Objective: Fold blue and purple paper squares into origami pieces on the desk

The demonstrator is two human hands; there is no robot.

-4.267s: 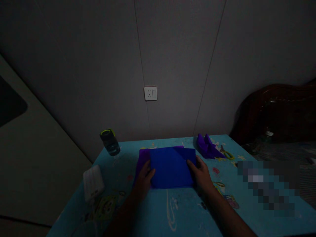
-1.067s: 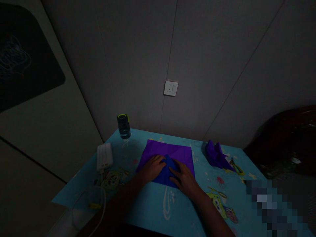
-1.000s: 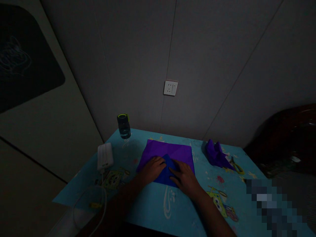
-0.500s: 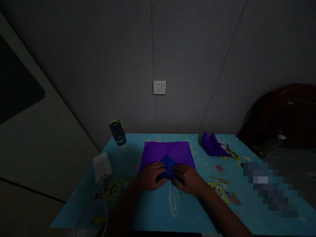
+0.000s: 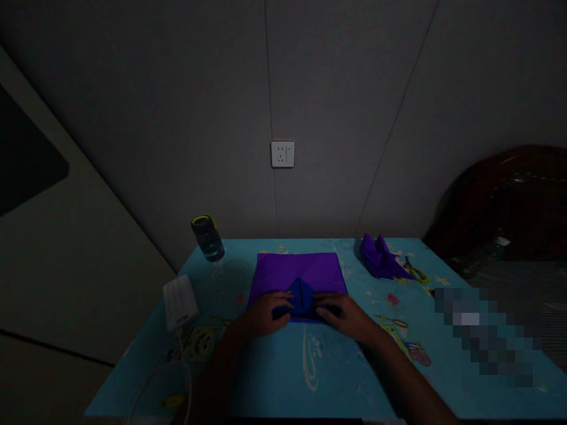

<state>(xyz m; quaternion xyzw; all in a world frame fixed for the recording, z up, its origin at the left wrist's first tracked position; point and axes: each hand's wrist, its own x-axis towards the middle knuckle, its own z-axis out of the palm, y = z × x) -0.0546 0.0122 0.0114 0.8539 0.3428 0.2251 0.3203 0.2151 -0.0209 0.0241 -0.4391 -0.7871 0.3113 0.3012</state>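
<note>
A folded blue paper (image 5: 300, 298) with a pointed top and a dark slit down its middle lies over the near part of a purple sheet of paper (image 5: 299, 267). My left hand (image 5: 268, 313) grips its left side, fingers on top and thumb at the near edge. On the opposite side my right hand (image 5: 343, 313) holds it the same way, with fingers curled. Parts of both side corners are hidden under my fingers.
A purple folded paper shape (image 5: 380, 260) sits at the back right beside yellow-handled scissors (image 5: 417, 273). To the left are a water bottle (image 5: 208, 239) and a white power bank (image 5: 181, 302) with a cable. A blurred patch (image 5: 482, 333) covers something at right.
My hands have moved slightly apart on the blue paper, and a slit now shows down its middle. The purple sheet's near edge has come into sight. The view has shifted a little.
</note>
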